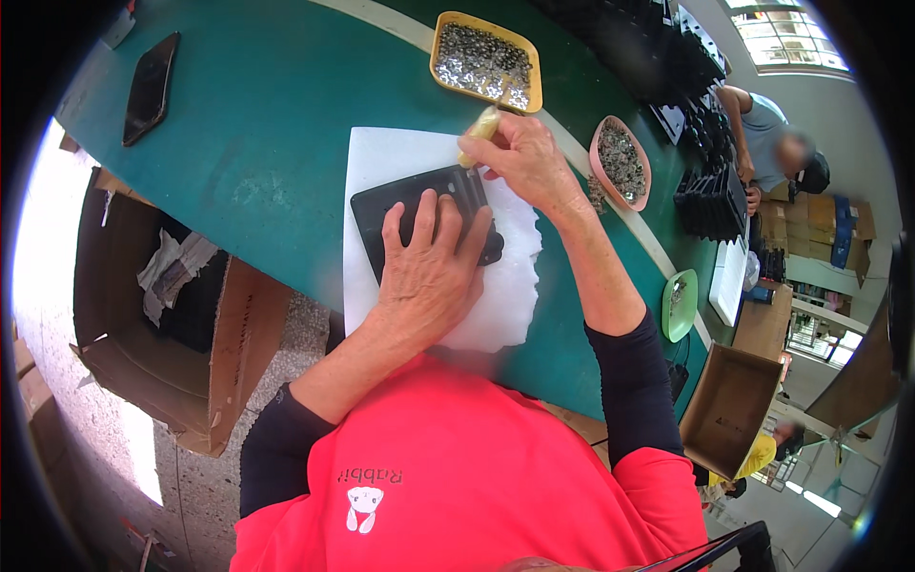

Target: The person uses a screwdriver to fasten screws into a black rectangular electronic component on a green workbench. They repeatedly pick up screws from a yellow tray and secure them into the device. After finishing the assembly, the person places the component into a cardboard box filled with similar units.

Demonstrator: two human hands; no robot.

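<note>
My left hand [424,262] lies spread on a flat black plastic part [376,205], pressing it onto a white foam sheet [367,153]. The fingers are stretched out over the part's face. At the part's far right corner, my right hand [524,157] is closed around a short tool with a pale yellow handle [479,133]. The tool's lower end points down at the part's edge; its tip is too small to make out. Just beyond that hand stands a yellow tray [440,81] of small shiny metal pieces.
Right of my arm are a pink bowl [646,181] of small metal pieces and a green dish [679,329]. Black parts [710,205] are stacked further right, near another person [762,133]. A phone [151,88] lies far left; an open cardboard box [238,343] stands below the table's left edge.
</note>
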